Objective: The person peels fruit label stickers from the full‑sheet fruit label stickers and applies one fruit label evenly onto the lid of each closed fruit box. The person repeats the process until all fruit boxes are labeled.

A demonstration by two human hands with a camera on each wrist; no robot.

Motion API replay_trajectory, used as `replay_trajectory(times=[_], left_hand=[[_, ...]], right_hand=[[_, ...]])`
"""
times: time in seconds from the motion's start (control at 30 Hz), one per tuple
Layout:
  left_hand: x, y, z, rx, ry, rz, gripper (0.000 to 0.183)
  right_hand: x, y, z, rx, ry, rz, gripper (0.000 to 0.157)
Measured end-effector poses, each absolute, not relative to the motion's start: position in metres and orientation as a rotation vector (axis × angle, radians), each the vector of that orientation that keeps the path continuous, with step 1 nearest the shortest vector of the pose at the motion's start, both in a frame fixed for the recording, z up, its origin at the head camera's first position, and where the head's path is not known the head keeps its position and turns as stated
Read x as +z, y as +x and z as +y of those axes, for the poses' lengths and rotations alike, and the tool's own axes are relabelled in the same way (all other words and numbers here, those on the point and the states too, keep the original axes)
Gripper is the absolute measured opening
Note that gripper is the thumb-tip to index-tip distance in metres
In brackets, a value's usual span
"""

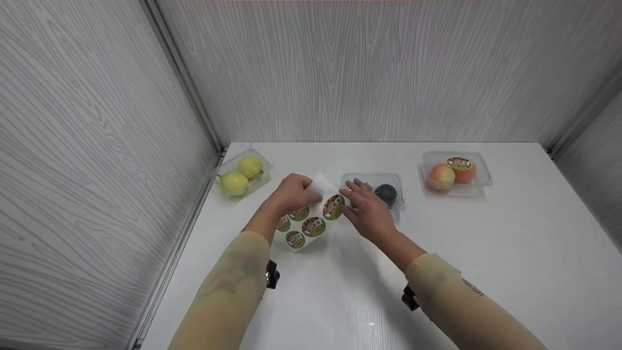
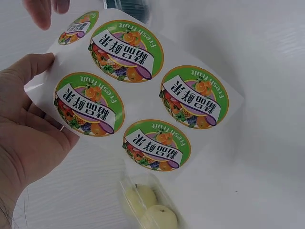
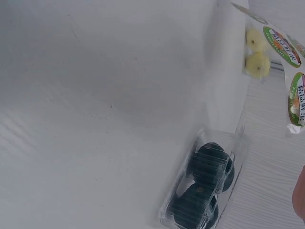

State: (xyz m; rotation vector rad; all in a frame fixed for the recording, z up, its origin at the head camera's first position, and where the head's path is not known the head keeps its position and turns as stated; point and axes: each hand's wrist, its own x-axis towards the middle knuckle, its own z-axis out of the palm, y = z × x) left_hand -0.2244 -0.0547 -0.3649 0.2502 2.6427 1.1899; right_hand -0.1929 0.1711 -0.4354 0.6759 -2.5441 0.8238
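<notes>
My left hand (image 1: 294,193) grips a white sheet of oval fruit stickers (image 1: 313,226) by its edge, thumb on the printed face in the left wrist view. The sheet is tilted above the table, and its green-rimmed stickers read "Fresh fruit". Close to the sheet's upper right edge is my right hand (image 1: 370,210), fingers extended and loosely bent. In the left wrist view its fingertips (image 2: 40,12) are a little apart from the sheet. Behind that hand sits a clear plastic box (image 3: 171,205) with two dark round fruits (image 3: 207,164), partly hidden in the head view.
At the back left, a clear box holds two yellow-green pears (image 1: 234,183). A clear box (image 1: 478,187) with two reddish fruits (image 1: 441,177) stands at the back right, an oval sticker (image 1: 459,163) on it. Wood-grain panels (image 1: 369,73) bound the white table (image 1: 486,243).
</notes>
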Motion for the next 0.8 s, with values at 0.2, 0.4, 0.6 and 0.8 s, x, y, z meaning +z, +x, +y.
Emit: replay_trajectory(times=[0.2, 0.4, 0.6, 0.8], left_hand=[[-0.356, -0.227, -0.04, 1.241, 0.273, 2.618, 0.012], [-0.355, -0.229, -0.032, 1.247, 0.292, 2.627, 0.012], [-0.356, -0.231, -0.027, 1.304, 0.356, 2.599, 0.027], [-0.359, -0.232, -0.026, 1.334, 0.394, 2.583, 0.039]], right_hand=[[-0.43, -0.197, 0.175, 0.823, 0.71, -2.479, 0.042], [-0.43, -0.2, 0.178, 0.819, 0.727, -2.445, 0.043], [-0.431, -0.201, 0.18, 0.802, 0.744, -2.422, 0.044], [-0.432, -0.2, 0.18, 0.771, 0.749, -2.408, 0.045]])
